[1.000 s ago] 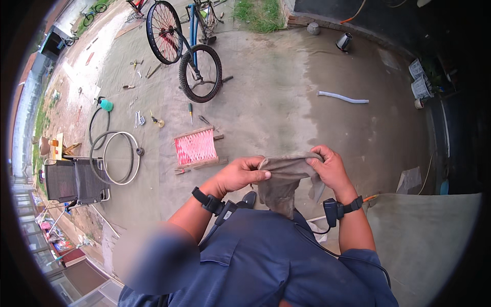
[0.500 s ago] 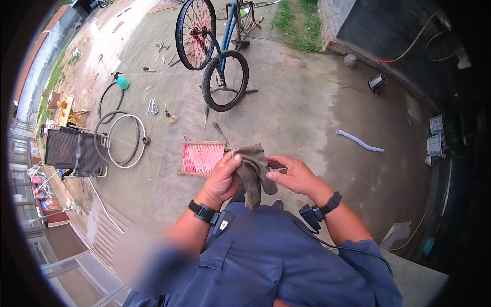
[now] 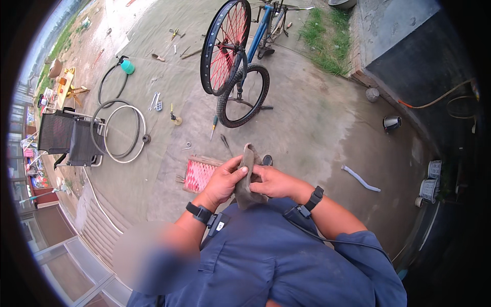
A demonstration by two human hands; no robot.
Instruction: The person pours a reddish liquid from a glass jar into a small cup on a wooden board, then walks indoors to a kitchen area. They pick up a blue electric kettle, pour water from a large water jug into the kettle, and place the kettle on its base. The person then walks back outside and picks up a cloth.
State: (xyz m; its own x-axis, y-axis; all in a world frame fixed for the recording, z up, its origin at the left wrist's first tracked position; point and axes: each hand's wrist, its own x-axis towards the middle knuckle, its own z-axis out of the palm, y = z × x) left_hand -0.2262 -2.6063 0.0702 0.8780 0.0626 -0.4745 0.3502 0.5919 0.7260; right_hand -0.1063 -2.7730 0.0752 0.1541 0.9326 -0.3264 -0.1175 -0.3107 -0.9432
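Fingers (image 3: 236,173) of both hands closing on grey-brown cloth (image 3: 246,176). Left hand (image 3: 223,180) and right hand (image 3: 273,181) meeting at chest height. Cloth standing upright between them.

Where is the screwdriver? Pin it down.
In the head view the screwdriver lies on the concrete left of centre, just left of the bike's tyre and above the red mat.
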